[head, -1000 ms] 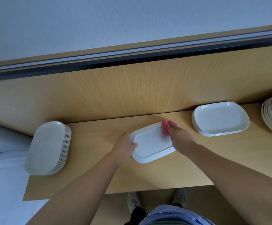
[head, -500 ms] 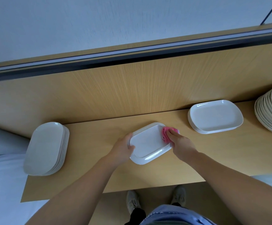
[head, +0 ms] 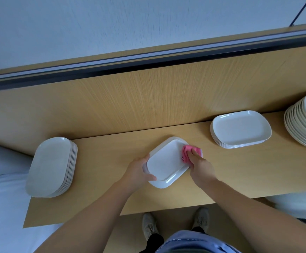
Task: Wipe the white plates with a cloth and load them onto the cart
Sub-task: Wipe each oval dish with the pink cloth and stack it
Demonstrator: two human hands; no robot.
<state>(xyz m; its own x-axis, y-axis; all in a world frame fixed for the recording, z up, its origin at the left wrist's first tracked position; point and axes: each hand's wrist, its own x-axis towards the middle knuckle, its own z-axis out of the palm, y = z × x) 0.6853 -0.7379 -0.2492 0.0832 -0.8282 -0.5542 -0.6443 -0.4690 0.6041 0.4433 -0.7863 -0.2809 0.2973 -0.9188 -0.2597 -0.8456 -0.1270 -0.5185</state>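
Visitor: Plate first. Where is it?

Me: The white plate (head: 164, 162) is at the middle of the wooden table (head: 112, 152), straight ahead of me at twelve o'clock, turned so its corners point to about one and seven. I cannot tell whether a second plate lies beneath it.

Visitor: And your left hand?

Me: My left hand (head: 138, 172) is at the plate's eight o'clock edge. The fingers are curled round the rim, and the thumb lies on top of it near the seven o'clock corner. That is a firm grip on the plate.

Visitor: The right one?

Me: My right hand (head: 200, 167) is at the plate's three o'clock side. Its fingers are close together and bent over the pink cloth (head: 187, 152), pressing the bunched wad onto the rim at about two o'clock. Part of the cloth sticks out past the fingertips.

Visitor: What else is on the table?

Me: A stack of oval plates (head: 51, 167) is at nine o'clock from the plate, well apart from it, near the table's left end. A stack of rectangular plates (head: 240, 128) sits at two o'clock against the wooden back panel (head: 148, 99). A taller stack of round plates (head: 305, 121) is farther out at three o'clock, cut off by the edge of view. My shoes (head: 148, 225) show at six o'clock, below the table's near edge.
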